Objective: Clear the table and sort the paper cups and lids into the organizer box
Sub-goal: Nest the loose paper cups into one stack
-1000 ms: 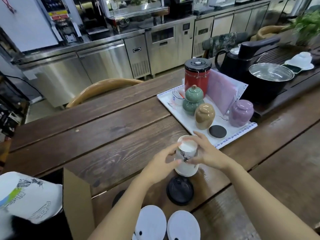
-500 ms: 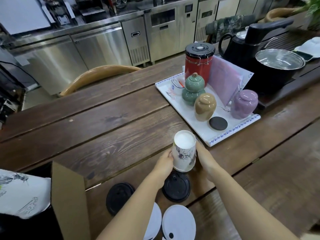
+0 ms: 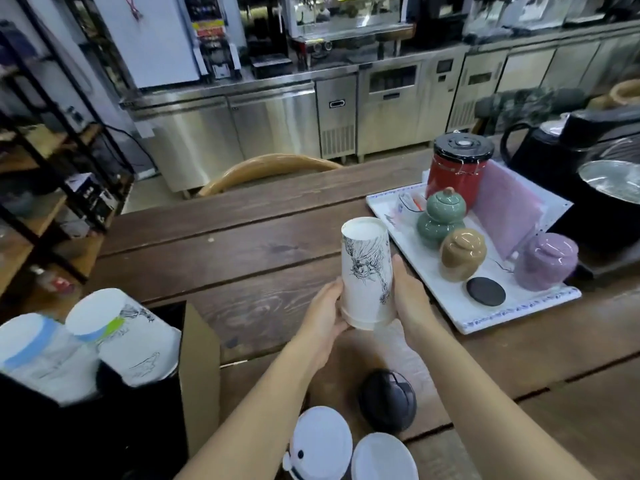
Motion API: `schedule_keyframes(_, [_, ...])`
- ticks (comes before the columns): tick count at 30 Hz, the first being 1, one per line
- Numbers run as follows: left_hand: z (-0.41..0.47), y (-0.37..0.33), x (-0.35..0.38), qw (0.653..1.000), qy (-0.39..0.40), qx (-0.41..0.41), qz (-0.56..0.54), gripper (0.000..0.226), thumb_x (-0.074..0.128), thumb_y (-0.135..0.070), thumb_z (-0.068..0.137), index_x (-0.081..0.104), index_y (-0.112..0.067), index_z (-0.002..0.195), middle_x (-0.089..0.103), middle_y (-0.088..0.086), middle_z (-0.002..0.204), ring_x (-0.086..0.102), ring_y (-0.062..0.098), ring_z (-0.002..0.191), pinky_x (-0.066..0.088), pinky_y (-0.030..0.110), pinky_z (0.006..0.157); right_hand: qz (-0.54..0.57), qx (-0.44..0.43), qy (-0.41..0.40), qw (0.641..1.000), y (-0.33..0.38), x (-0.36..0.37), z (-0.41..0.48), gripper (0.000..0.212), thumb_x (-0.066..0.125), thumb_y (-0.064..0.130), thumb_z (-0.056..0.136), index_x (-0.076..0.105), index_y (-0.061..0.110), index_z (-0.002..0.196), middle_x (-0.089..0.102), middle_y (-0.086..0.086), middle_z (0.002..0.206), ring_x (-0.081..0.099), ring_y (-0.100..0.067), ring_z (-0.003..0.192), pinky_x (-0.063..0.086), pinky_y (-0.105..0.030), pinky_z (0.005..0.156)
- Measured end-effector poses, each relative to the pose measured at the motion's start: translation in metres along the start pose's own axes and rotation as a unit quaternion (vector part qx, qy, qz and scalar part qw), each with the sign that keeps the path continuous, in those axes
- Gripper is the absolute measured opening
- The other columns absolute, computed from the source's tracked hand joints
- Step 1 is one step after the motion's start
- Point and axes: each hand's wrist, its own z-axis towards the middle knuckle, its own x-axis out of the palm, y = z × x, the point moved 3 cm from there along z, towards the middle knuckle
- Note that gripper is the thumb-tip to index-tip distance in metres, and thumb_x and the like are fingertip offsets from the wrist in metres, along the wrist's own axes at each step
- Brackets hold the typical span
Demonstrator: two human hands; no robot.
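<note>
An upside-down white paper cup [image 3: 366, 271] with a black ink drawing is held up above the wooden table [image 3: 242, 244]. My left hand [image 3: 323, 311] grips its left side near the rim, and my right hand [image 3: 410, 299] presses against its right side. Below it a black lid [image 3: 387, 400] lies on the table. Two white lids [image 3: 320, 441] [image 3: 382, 457] sit at the near edge. At the lower left the cardboard organizer box [image 3: 201, 375] holds two upside-down cup stacks [image 3: 128, 334] [image 3: 38, 351].
A white tray [image 3: 485, 311] to the right carries a red canister [image 3: 457, 168], green [image 3: 441, 214], tan [image 3: 462, 252] and purple [image 3: 545, 259] jars and a black coaster [image 3: 485, 291]. A black kettle and pot [image 3: 609, 188] stand at far right. A chair back [image 3: 270, 166] is beyond the table.
Both hands have lifted the cup off the table and away from the black lid. The view has swung left, showing more of the box and its cup stacks.
</note>
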Motion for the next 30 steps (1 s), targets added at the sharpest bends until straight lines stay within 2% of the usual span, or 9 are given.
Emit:
schedule_keyframes(4, [-0.02,-0.042,-0.027,0.996,-0.033,0.083,-0.014,0.024,0.042,-0.035,0.097,0.059,-0.02,0.106,0.065,-0.003,0.112,0.06,0.014,0.103,0.041,0.041,0.105,-0.003,-0.061,0.018,0.998,0.04,0.035,-0.023,0.062,0.026,0.058,0.091,0.063,0.016,0.118,0.06,-0.007,0.131,0.055,-0.023,0.119,0.038,-0.043,0.107])
schedule_keyframes(8, [-0.05,-0.09,-0.063,0.983,-0.08,0.166,-0.01,0.028,0.04,-0.039,0.097,0.058,-0.021,0.108,0.066,-0.006,0.11,0.058,0.015,0.111,0.039,0.043,0.106,0.022,-0.127,0.082,0.988,0.083,0.079,-0.053,0.049,0.028,0.053,0.094,0.068,0.024,0.099,0.068,0.001,0.114,0.062,-0.013,0.098,0.045,-0.031,0.095])
schedule_keyframes(10, [-0.068,-0.112,-0.082,0.973,-0.106,0.203,-0.013,0.026,0.04,-0.041,0.096,0.059,-0.023,0.1,0.066,-0.003,0.112,0.057,0.018,0.113,0.04,0.045,0.103,0.033,-0.146,0.117,0.982,0.102,0.102,-0.069,0.052,0.028,0.054,0.094,0.068,0.022,0.107,0.066,0.004,0.114,0.061,-0.013,0.103,0.044,-0.031,0.096])
schedule_keyframes(13, [-0.094,-0.138,-0.114,0.956,-0.146,0.254,-0.038,0.022,0.042,-0.037,0.096,0.057,-0.021,0.094,0.065,0.001,0.114,0.057,0.017,0.112,0.04,0.041,0.104,0.036,-0.183,0.164,0.969,0.122,0.135,-0.091,0.052,0.026,0.049,0.097,0.064,0.02,0.116,0.064,0.007,0.109,0.059,-0.005,0.092,0.042,-0.021,0.079])
schedule_keyframes(16, [-0.113,-0.154,-0.151,0.939,-0.168,0.295,-0.053,0.039,0.047,-0.041,0.092,0.058,-0.011,0.114,0.066,0.004,0.121,0.059,0.017,0.116,0.04,0.041,0.106,0.038,-0.202,0.224,0.953,0.13,0.168,-0.112,0.046,0.025,0.048,0.097,0.064,0.027,0.11,0.061,0.018,0.09,0.052,0.01,0.075,0.036,-0.01,0.062])
schedule_keyframes(20, [-0.125,-0.154,-0.193,0.93,-0.194,0.292,-0.107,0.044,0.049,-0.04,0.088,0.059,-0.013,0.121,0.069,0.005,0.118,0.063,0.021,0.113,0.042,0.046,0.105,0.008,-0.212,0.255,0.943,0.127,0.209,-0.135,0.043,0.025,0.048,0.097,0.065,0.033,0.088,0.067,0.008,0.099,0.061,-0.008,0.092,0.044,-0.025,0.08])
schedule_keyframes(23, [-0.124,-0.141,-0.217,0.933,-0.211,0.266,-0.116,0.045,0.049,-0.045,0.087,0.062,-0.015,0.119,0.07,0.005,0.117,0.064,0.024,0.112,0.042,0.049,0.105,-0.025,-0.216,0.267,0.939,0.113,0.232,-0.142,0.045,0.024,0.048,0.097,0.065,0.034,0.083,0.069,-0.001,0.112,0.061,-0.016,0.102,0.044,-0.034,0.093])
schedule_keyframes(27, [-0.123,-0.117,-0.231,0.946,-0.206,0.2,-0.152,0.045,0.036,-0.041,0.096,0.06,-0.013,0.122,0.067,0.009,0.123,0.062,0.026,0.113,0.041,0.047,0.107,-0.071,-0.183,0.277,0.941,0.089,0.249,-0.134,0.054,0.022,0.049,0.097,0.068,0.023,0.107,0.064,-0.001,0.123,0.057,-0.018,0.113,0.04,-0.036,0.103])
schedule_keyframes(30, [-0.118,-0.104,-0.236,0.954,-0.18,0.171,-0.171,0.052,0.03,-0.047,0.097,0.071,-0.015,0.103,0.069,0.012,0.118,0.065,0.024,0.107,0.044,0.042,0.104,-0.103,-0.158,0.283,0.94,0.073,0.257,-0.13,0.056,0.021,0.049,0.097,0.065,0.018,0.112,0.063,-0.003,0.126,0.056,-0.019,0.115,0.039,-0.034,0.102])
